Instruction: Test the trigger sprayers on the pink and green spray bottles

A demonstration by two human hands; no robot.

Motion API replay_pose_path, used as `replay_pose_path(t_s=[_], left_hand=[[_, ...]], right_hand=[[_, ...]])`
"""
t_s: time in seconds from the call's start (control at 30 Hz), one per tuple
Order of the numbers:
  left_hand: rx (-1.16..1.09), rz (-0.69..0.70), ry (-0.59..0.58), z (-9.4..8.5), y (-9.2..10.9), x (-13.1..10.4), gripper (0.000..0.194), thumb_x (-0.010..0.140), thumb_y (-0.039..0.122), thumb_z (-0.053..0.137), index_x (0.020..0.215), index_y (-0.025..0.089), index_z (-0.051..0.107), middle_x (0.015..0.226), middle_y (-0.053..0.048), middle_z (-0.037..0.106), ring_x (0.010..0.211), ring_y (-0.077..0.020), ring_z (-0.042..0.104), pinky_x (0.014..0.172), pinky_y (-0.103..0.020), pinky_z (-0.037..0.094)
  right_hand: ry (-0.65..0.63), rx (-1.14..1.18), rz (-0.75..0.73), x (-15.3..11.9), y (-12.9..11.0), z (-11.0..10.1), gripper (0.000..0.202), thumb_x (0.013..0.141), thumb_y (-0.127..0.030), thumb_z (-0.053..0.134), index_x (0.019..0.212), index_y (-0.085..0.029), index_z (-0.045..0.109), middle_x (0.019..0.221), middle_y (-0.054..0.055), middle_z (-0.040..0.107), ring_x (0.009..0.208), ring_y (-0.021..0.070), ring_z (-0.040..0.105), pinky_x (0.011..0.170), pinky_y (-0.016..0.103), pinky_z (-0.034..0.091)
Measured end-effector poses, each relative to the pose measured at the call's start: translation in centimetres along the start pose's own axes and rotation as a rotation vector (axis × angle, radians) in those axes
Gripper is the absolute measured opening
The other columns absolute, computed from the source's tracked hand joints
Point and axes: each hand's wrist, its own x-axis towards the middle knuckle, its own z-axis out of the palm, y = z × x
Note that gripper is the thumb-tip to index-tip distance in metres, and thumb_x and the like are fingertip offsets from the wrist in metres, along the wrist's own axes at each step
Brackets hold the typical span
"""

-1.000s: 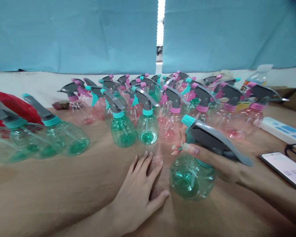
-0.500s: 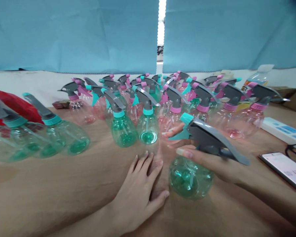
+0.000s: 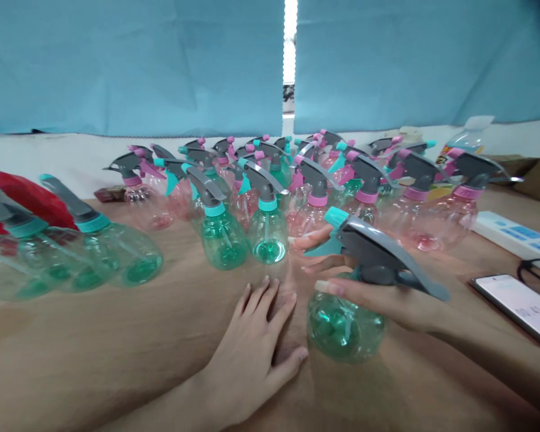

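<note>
My right hand (image 3: pixel 378 299) is around the neck of a green spray bottle (image 3: pixel 346 327), thumb in front and fingers behind. The bottle has a grey spray head with a turquoise nozzle and trigger, pointing left. Flat on the wooden table (image 3: pixel 117 348) lies my left hand (image 3: pixel 256 342), fingers stretched out, palm down and holding nothing. Just beyond its fingertips stand two more bottles, a green spray bottle (image 3: pixel 225 240) and a paler green spray bottle (image 3: pixel 269 234), both with turquoise collars.
Several pink and green spray bottles crowd the back, among them a pink spray bottle (image 3: pixel 146 204). Several green ones stand at left, including a tilted-looking bottle (image 3: pixel 126 252), before a red bag (image 3: pixel 22 195). At right are a phone (image 3: pixel 517 309), a white power strip (image 3: pixel 513 237) and a cable.
The view has shifted very slightly. My right hand stays around the neck of the spray bottle, and my left hand rests in the same place.
</note>
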Motion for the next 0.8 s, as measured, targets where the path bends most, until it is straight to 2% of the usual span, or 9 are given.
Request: replay_pose_path(t_s=[0.07,0.17,0.23,0.33,0.43,0.53,0.67,0.73,0.8], left_hand=[[0.009,0.0,-0.005,0.0,0.0,0.0,0.061,0.092,0.051,0.049,0.143,0.018,0.036,0.149,-0.015,0.033,0.138,-0.0348,0.023,0.107,-0.058,0.026],[0.013,0.003,-0.008,0.0,0.0,0.0,0.061,0.092,0.05,0.048,0.143,0.018,0.036,0.15,-0.014,0.032,0.138,-0.0346,0.023,0.107,-0.058,0.026],[0.008,0.006,-0.005,-0.1,0.0,0.0,0.062,0.092,0.051,0.048,0.143,0.018,0.036,0.149,-0.014,0.033,0.138,-0.035,0.024,0.106,-0.058,0.027],[0.001,0.007,-0.007,-0.1,0.0,0.0,0.063,0.093,0.051,0.048,0.144,0.017,0.034,0.149,-0.014,0.033,0.138,-0.0354,0.023,0.106,-0.058,0.027],[-0.002,0.011,-0.007,-0.1,0.0,0.0,0.063,0.093,0.05,0.047,0.145,0.017,0.032,0.15,-0.012,0.034,0.138,-0.0347,0.023,0.107,-0.057,0.026],[-0.007,0.018,0.003,0.0,-0.1,0.0,0.062,0.093,0.05,0.048,0.145,0.019,0.032,0.149,-0.01,0.035,0.138,-0.0341,0.023,0.108,-0.056,0.025],[-0.003,0.023,0.011,0.1,-0.1,0.0,0.062,0.093,0.051,0.046,0.145,0.019,0.032,0.149,-0.009,0.035,0.138,-0.0343,0.023,0.108,-0.056,0.025],[-0.003,0.021,0.006,0.0,-0.1,0.0,0.062,0.093,0.052,0.046,0.145,0.019,0.033,0.149,-0.009,0.035,0.138,-0.0345,0.024,0.108,-0.057,0.025],[-0.003,0.02,-0.001,0.0,-0.1,0.1,0.062,0.093,0.052,0.046,0.144,0.019,0.034,0.149,-0.009,0.035,0.138,-0.0344,0.024,0.108,-0.057,0.025]], right_hand=[[0.0,-0.006,-0.036,0.0,0.3,0.1,0.019,0.079,-0.025,0.067,0.098,-0.026,0.066,0.095,0.001,0.072,0.087,0.0161,0.07,0.083,0.03,0.057],[-0.034,-0.03,-0.058,0.1,0.7,0.3,0.006,0.081,-0.027,0.063,0.083,-0.024,0.068,0.087,0.001,0.071,0.086,0.0165,0.068,0.08,0.032,0.057],[-0.029,-0.048,-0.053,0.2,0.8,0.4,0.014,0.082,-0.029,0.061,0.07,-0.023,0.066,0.079,0.001,0.069,0.078,0.0161,0.068,0.074,0.031,0.058],[0.049,-0.109,-0.057,0.2,0.7,0.5,0.017,0.079,-0.031,0.064,0.065,-0.023,0.063,0.069,0.0,0.064,0.065,0.015,0.065,0.067,0.031,0.057],[0.105,-0.16,-0.093,0.3,0.0,0.5,0.018,0.077,-0.033,0.065,0.063,-0.023,0.061,0.078,0.002,0.066,0.071,0.0165,0.066,0.067,0.032,0.056],[0.055,-0.147,-0.081,0.6,-0.9,0.4,0.024,0.077,-0.033,0.064,0.058,-0.022,0.055,0.088,0.004,0.068,0.071,0.0153,0.066,0.062,0.029,0.055],[0.053,-0.07,-0.057,0.5,-0.9,0.5,0.018,0.078,-0.031,0.064,0.065,-0.023,0.055,0.078,0.001,0.068,0.073,0.0159,0.067,0.064,0.028,0.057],[0.065,-0.033,-0.066,0.3,-0.3,0.5,0.007,0.078,-0.028,0.066,0.076,-0.024,0.06,0.077,-0.001,0.067,0.069,0.015,0.067,0.064,0.027,0.057],[0.058,0.006,-0.073,0.1,0.2,0.4,0.01,0.077,-0.023,0.067,0.086,-0.026,0.062,0.078,-0.003,0.067,0.064,0.013,0.066,0.063,0.026,0.057]])
